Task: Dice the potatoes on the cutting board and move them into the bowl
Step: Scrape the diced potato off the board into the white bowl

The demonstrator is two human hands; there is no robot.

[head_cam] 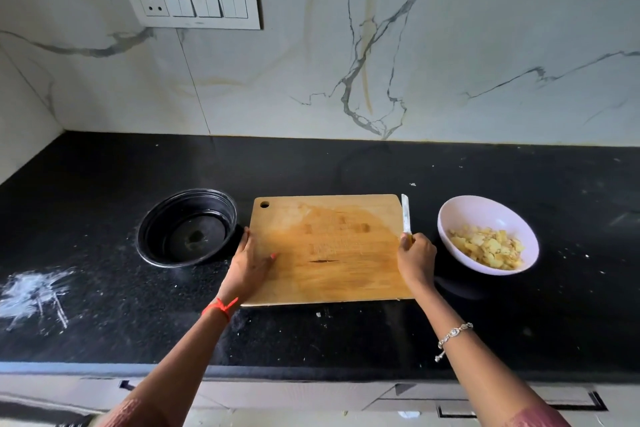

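While the diced potatoes (486,248) are already lying in the white bowl (450,218) just right of the wet, bare cutting board (325,274), the task is looking nearly finished. The left hand (250,262) is resting open on the board's left edge, and the right hand (415,258) is gripping the knife (405,213) at its right edge. Next, I think, the knife is only needing to be put down.

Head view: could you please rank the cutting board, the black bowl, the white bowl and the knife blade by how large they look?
1. Cutting board, clearly the largest.
2. Black bowl and white bowl: they look about alike, so I would not rank one above the other.
3. Knife blade, the smallest; its handle is hidden in the right hand.
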